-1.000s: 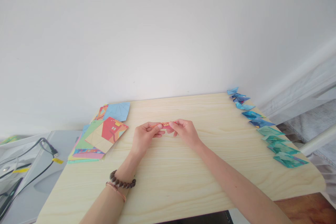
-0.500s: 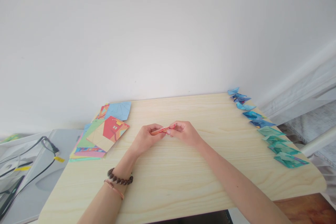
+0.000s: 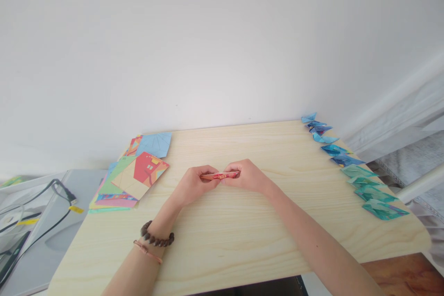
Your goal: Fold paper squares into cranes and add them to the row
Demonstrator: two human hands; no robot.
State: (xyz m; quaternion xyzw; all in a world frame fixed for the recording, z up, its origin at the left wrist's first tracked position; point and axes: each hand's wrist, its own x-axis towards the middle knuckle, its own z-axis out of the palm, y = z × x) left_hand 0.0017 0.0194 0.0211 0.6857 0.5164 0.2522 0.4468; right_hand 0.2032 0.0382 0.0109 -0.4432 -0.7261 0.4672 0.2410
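Over the middle of the wooden table [image 3: 222, 231], a small red and orange folded paper boat [image 3: 221, 175] is pinched between both hands. My left hand [image 3: 194, 185] grips its left end, with thumb in front and fingers behind. At the other end, my right hand [image 3: 247, 175] is closed on it the same way. The fingertips of the two hands nearly meet, and they cover part of the paper. A row of blue and green folded paper boats [image 3: 368, 180] lines the table's right side.
Overlapping sheets of coloured paper [image 3: 130, 180] lie at the table's left. Beyond that edge, a grey surface holds a black cable [image 3: 57, 182] with a yellow tag. A white wall [image 3: 222, 46] rises behind the table. A brown wooden surface [image 3: 402, 273] sits at lower right.
The folded paper has turned from slanting up to the right to nearly level, showing more of its right part. My right hand has shifted slightly to the right; both hands keep their hold.
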